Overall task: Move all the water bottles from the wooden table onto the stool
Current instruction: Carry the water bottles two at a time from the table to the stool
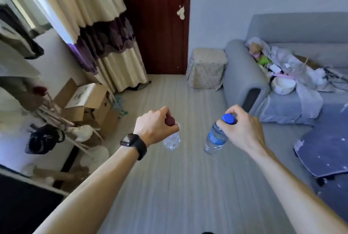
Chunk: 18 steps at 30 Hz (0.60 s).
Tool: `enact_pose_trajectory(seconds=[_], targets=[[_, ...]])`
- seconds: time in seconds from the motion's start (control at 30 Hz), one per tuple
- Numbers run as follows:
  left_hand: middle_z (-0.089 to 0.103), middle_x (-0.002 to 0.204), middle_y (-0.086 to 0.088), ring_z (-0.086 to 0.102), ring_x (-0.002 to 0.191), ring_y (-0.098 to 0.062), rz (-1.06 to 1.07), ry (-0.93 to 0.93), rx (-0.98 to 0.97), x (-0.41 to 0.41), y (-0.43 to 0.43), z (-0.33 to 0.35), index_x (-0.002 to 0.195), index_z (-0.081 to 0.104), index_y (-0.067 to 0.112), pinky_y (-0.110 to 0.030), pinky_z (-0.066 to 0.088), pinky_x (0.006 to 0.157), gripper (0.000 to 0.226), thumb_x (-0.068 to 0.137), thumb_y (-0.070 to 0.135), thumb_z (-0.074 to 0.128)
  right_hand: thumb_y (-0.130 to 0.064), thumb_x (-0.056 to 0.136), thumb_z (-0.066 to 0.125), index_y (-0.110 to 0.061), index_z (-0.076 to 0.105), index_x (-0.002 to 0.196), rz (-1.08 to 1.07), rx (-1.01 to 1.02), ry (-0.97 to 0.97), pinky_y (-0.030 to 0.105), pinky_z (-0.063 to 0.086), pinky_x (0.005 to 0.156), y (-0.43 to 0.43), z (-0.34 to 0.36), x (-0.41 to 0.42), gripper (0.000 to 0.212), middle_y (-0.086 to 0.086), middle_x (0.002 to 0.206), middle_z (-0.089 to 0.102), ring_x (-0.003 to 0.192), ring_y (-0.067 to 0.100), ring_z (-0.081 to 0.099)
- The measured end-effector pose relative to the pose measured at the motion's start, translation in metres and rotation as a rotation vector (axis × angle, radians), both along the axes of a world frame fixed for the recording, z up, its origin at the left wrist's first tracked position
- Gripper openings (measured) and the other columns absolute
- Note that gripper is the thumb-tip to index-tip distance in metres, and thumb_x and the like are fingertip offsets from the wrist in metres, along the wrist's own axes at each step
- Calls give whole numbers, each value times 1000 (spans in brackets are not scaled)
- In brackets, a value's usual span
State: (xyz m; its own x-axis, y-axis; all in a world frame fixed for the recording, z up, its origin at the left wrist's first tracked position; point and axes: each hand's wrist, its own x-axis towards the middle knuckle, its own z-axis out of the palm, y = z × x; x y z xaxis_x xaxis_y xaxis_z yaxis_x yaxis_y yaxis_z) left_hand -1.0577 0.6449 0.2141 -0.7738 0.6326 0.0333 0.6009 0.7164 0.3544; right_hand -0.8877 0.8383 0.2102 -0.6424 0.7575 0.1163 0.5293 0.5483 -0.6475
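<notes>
1. Both forearms reach forward from the bottom edge over the striped floor (169,186); the left wrist carries a black watch (131,142).
2. Left side: a dark panel (24,201) sits at the lower corner, with cardboard boxes (90,101) and clutter beyond it, below a banded curtain (98,41).
3. Left hand (154,127) is closed around the neck of a clear bottle with a dark red cap (170,120). Its body hangs below the hand, above the floor.
4. Right hand (243,130) is closed around the neck of a second bottle with a blue cap (228,118) and a blue label. It tilts, base toward the lower left, clear of the floor.
5. The two bottles are near each other but apart.
6. Centre rear: a red-brown door (154,22). Just right of it, a stool (207,68) under patterned cloth stands against the sofa arm.
7. Right side: a grey sofa (293,30) carries loose clothing and a white bowl (283,84). A dark blue mat (323,149) lies in front of it.
</notes>
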Motion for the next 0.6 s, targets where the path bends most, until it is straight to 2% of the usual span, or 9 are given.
enact_pose_trajectory(seconds=[0.1,0.37,0.47,0.6], targets=[[61,71,11,59,69,-14,-45,-8,-36,-44,50,-9,81,51,28,-27,42,58,31,73,57,60,-39,67,71,-24,51,80,-39,-9,4,37,50,67,47,-9,-38,28,-14,67,63,76,26,57],[62,74,11,61,73,-16,-86,18,-84,-164,212,-9,81,55,28,-27,47,62,31,71,57,59,-47,68,69,-27,56,81,-84,-61,-55,33,47,67,199,-16,-147,27,-16,74,65,79,24,58],[63,74,10,61,72,-16,-65,9,-63,-209,266,-1,80,53,28,-29,51,66,31,72,58,59,-50,66,66,-27,55,81,-69,-68,-65,34,51,68,253,-9,-192,29,-13,71,66,74,24,61],[62,72,10,60,69,-17,-50,31,-35,-267,325,6,83,51,28,-27,40,56,27,75,54,57,-50,67,67,-29,53,81,-93,-71,-68,35,45,65,315,0,-248,29,-12,74,66,78,22,55]])
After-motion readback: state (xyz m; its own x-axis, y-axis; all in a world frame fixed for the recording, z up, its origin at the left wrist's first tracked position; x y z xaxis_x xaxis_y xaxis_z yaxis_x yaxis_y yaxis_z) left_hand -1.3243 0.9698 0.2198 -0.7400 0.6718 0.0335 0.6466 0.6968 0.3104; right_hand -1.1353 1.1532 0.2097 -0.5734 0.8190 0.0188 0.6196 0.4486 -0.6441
